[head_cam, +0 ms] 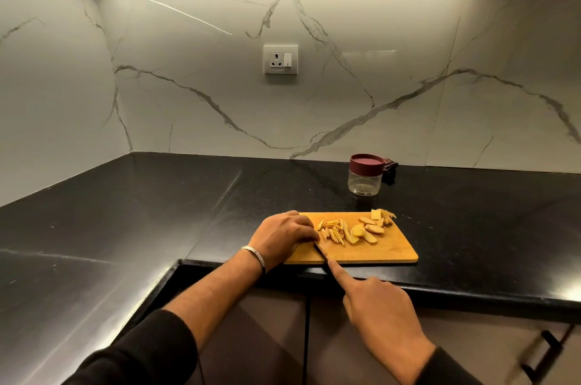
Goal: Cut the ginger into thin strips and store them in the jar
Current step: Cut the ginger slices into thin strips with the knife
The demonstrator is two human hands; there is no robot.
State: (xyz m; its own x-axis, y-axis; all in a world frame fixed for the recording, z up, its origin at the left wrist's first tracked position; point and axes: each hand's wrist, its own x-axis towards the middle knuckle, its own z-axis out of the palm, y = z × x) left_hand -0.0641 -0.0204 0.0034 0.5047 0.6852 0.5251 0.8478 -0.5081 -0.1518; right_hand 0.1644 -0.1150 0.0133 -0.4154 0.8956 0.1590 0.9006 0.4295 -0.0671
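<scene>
left hand (283, 235) curled, pressing ginger (333, 233) | right hand (374, 306) grips knife (320, 251) (forefinger extended)

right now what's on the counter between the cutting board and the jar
Nothing in the head view: only bare black counter separates the cutting board's far edge from the lidded jar. The ginger slices stay on the board.

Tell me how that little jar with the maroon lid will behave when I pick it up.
The jar looks clear and empty, so probably light. It is short and broad, so unlikely to tip. Its smooth wall may be slippery if ginger-damp fingers grip it.
</scene>
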